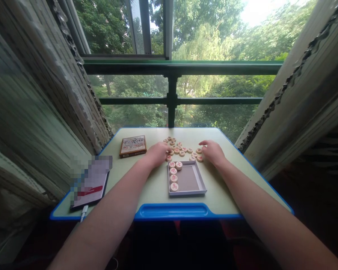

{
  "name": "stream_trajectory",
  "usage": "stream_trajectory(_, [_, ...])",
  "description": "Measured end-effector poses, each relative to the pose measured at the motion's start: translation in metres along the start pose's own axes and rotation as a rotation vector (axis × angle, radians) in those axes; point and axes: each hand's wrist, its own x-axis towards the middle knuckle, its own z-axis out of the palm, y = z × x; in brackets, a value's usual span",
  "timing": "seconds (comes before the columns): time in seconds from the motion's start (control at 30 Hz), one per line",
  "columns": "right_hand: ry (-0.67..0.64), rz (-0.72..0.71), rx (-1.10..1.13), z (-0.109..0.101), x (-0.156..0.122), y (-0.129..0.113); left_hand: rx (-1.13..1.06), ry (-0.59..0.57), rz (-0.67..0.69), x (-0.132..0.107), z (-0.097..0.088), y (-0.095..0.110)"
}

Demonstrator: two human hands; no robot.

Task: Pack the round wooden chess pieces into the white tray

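Note:
Several round wooden chess pieces [181,148] with red or dark characters lie loose on the pale green table [146,183]. My left hand [157,153] rests at the left side of the pile, fingers curled onto a piece. My right hand [212,150] rests at the right side, fingers bent down among the pieces. Just in front of both hands sits a shallow grey box tray [191,180]. Several red-marked pieces [174,178] line its left wall and far-left corner.
A brown printed box lid [132,146] lies at the far left of the table. A phone [90,183] with a cable lies at the near-left corner. The table has a blue rim and a blue groove [171,210] at the front. Window railing and curtains stand behind.

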Motion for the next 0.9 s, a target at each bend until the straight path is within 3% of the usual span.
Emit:
stream_trajectory(0.1, [-0.069,0.054,0.016,0.001,0.001,0.001,-0.02,-0.018,0.002,0.001,0.002,-0.004])
stream_trajectory(0.4, [-0.059,-0.051,0.07,0.002,-0.002,-0.003,-0.024,0.022,0.011,-0.001,0.0,-0.001])
stream_trajectory(0.63, [-0.034,-0.359,0.107,0.007,-0.008,-0.011,-0.068,-0.005,0.034,-0.006,-0.007,0.006])
stream_trajectory(0.8, [0.039,-0.393,0.14,0.007,-0.01,-0.017,-0.06,-0.04,0.041,-0.004,-0.007,0.004])
stream_trajectory(0.9, [-0.021,-0.365,0.073,0.005,0.0,-0.028,-0.051,-0.037,0.037,-0.003,-0.006,0.002])
